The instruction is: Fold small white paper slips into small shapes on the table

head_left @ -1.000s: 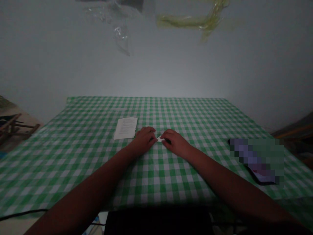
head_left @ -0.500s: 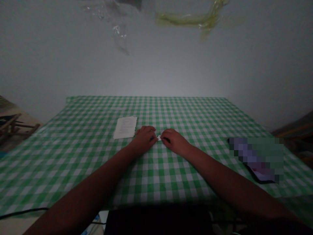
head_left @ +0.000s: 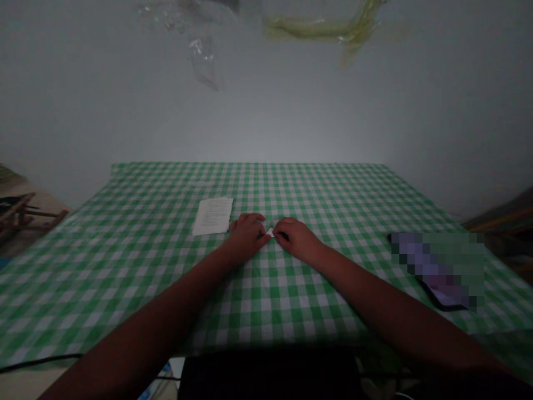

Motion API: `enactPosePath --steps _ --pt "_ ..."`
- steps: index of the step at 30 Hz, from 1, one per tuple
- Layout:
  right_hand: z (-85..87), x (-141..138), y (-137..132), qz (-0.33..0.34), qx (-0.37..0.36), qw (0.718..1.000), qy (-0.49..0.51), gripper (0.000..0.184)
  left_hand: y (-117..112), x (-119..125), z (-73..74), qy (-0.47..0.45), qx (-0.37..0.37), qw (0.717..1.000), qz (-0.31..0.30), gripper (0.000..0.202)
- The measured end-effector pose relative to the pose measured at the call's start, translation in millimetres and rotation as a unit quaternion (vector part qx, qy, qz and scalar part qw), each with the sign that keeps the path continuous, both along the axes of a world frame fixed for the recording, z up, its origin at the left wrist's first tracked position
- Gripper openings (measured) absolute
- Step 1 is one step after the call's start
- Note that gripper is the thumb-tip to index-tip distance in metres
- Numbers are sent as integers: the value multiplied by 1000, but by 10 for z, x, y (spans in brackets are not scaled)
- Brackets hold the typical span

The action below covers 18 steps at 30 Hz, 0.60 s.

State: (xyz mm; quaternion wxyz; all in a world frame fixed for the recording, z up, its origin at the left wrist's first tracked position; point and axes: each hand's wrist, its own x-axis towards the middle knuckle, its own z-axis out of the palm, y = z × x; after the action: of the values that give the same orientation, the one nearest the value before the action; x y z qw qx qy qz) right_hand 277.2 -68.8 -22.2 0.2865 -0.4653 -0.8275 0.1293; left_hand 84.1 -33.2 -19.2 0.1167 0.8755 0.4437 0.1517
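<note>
A small folded piece of white paper point(head_left: 270, 232) sits between my two hands, low over the checked cloth. My left hand point(head_left: 247, 233) pinches its left end between thumb and finger, the other fingers bent above the cloth. From the other side, my right hand point(head_left: 295, 235) grips the right end with its fingertips. Most of the paper is covered by the fingers, so its folds are hard to make out. Just left of my left hand lies a stack of printed paper sheets point(head_left: 213, 216) with ragged right edges.
A green and white checked tablecloth point(head_left: 266, 189) covers the table, which meets a pale wall point(head_left: 266, 111). On the right lies a phone point(head_left: 433, 272), its screen blurred out. A black cable point(head_left: 41, 360) runs by the front left edge. Wooden furniture point(head_left: 29, 214) stands at left.
Both hands stay at the same spot, with only slight finger shifts. A little more of the white paper shows between them. The whole view has tilted very slightly.
</note>
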Motion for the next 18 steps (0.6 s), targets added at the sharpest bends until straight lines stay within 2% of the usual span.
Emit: enactPosePath --steps 7,12,18 --pt "7 -8 5 -22 -20 999 35 12 -25 32 33 -4 -10 1000 25 12" --pt "11 22 13 -19 -38 996 73 9 -28 11 17 -12 1 1000 -15 11" --pt "14 71 26 13 -37 998 46 10 -28 -12 -5 -21 9 999 -35 12"
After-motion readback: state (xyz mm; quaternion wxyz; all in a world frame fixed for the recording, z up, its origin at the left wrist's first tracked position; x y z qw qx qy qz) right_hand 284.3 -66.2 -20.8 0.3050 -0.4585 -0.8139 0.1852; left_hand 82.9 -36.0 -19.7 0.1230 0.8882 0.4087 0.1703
